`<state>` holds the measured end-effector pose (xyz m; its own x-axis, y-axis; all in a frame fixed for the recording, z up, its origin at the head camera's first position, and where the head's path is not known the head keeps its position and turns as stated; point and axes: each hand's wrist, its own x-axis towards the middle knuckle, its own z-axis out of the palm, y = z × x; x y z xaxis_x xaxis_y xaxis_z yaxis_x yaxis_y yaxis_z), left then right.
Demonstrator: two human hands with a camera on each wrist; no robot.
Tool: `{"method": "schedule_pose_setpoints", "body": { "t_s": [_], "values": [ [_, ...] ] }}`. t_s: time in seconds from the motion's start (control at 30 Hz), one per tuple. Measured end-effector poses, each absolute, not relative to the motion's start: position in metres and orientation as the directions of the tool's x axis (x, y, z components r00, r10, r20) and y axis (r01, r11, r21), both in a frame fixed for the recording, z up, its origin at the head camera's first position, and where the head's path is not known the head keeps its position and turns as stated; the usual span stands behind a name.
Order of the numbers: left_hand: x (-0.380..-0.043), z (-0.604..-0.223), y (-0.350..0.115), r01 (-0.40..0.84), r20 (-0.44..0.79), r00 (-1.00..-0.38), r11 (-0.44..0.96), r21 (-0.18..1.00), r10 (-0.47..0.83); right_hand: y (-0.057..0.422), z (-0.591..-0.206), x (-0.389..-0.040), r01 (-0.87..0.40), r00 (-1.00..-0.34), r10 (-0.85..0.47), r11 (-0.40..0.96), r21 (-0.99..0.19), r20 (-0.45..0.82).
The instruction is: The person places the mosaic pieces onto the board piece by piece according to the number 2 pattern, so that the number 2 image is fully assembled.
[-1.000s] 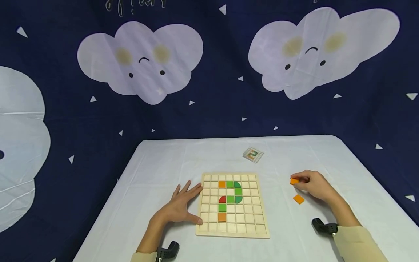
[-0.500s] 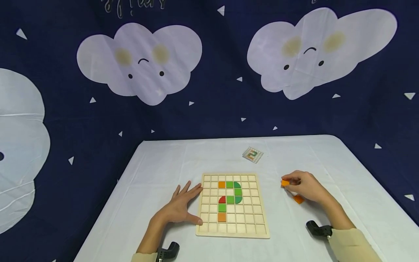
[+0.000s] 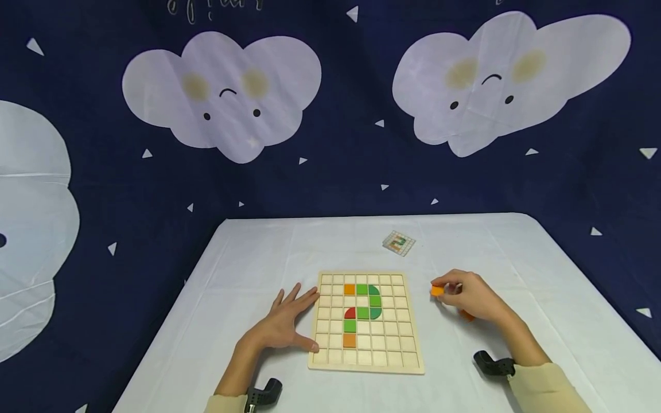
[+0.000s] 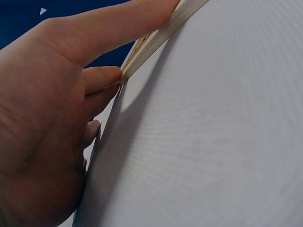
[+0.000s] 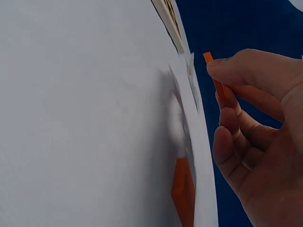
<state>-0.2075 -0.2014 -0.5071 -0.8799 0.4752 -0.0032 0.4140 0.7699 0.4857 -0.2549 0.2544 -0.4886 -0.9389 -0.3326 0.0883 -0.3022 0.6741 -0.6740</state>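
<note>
A square wooden grid board [image 3: 392,361] lies on the table, with green, orange and red tiles set in some of its cells in a hooked line. My left hand [image 3: 279,324] is spread at the board's left side, thumb and fingertips touching its edge; the left wrist view shows the thumb on the wooden rim [image 4: 163,35]. To the right of the board, my right hand [image 3: 472,293] pinches an orange square tile [image 3: 437,290] between thumb and fingers, raised off the cloth in the right wrist view. Another orange tile [image 5: 183,191] lies on the table below that hand, partly hidden in the head view.
A small pattern card [image 3: 399,243], printed with a grid and coloured shapes, lies behind the board. White cloth covers the table [image 3: 258,252]. At the back hangs a dark blue curtain [image 3: 351,189] with clouds.
My right hand has moved left toward the board with the orange tile in its pinch, passing over the other orange tile. The left hand stays at the board's edge.
</note>
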Motion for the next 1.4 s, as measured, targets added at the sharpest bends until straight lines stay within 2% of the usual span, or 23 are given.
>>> {"method": "schedule_pose_setpoints", "body": {
  "t_s": [0.3,0.9,1.4],
  "values": [
    [-0.206,-0.507,-0.201,0.416,0.007,-0.880,0.763,0.494,0.475,0.239,-0.493,-0.253,-0.384,-0.909,-0.390,0.652,-0.654,0.145],
    [-0.209,-0.507,-0.201,0.410,-0.014,-0.881,0.776,0.479,0.474,0.199,-0.490,-0.243,-0.443,-0.852,-0.509,0.577,-0.686,0.122],
    [-0.209,-0.506,-0.200,0.413,-0.008,-0.880,0.771,0.485,0.476,0.165,-0.487,-0.230,-0.543,-0.761,-0.633,0.503,-0.672,0.141]
  ]
}}
